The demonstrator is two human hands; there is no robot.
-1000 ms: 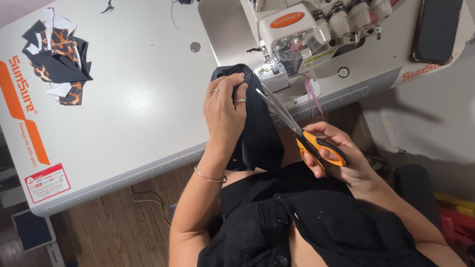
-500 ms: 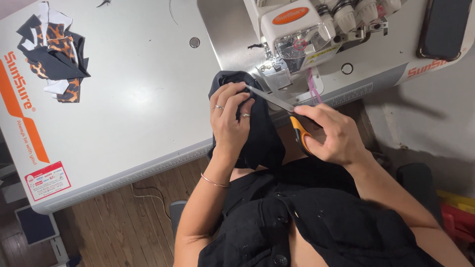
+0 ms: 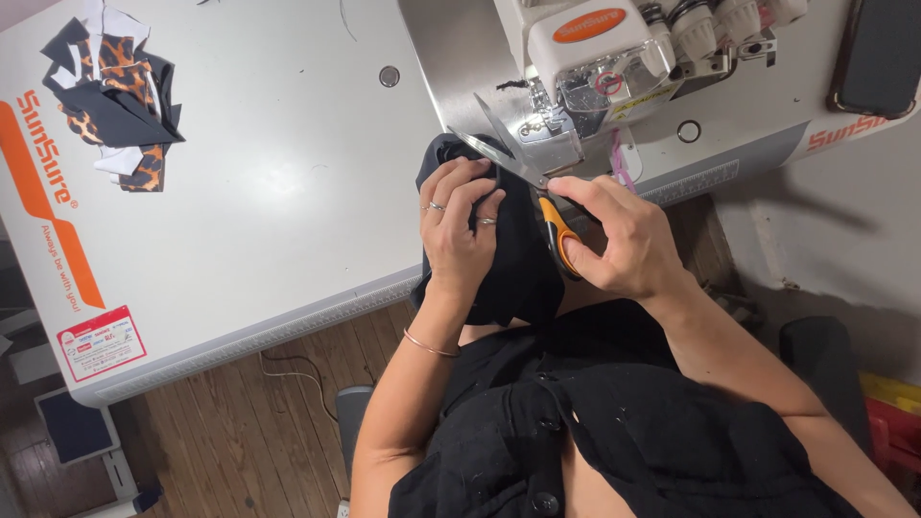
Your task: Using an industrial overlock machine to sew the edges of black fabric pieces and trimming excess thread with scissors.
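Note:
My left hand presses down on a piece of black fabric that hangs over the front edge of the white sewing table. My right hand grips orange-handled scissors. Their blades are spread apart and point up-left, with the tips just above the fabric's top edge, close to my left fingertips. Right behind the blades stands the white sewing machine, its needle area next to the scissor tips.
A pile of black, white and leopard-print fabric scraps lies at the table's far left. A dark phone rests at the top right. Wooden floor and a cable show below the table edge.
My right hand has moved up and left with the scissors, bringing the blades from beside the fabric to its top edge near the machine. The left hand stays on the fabric.

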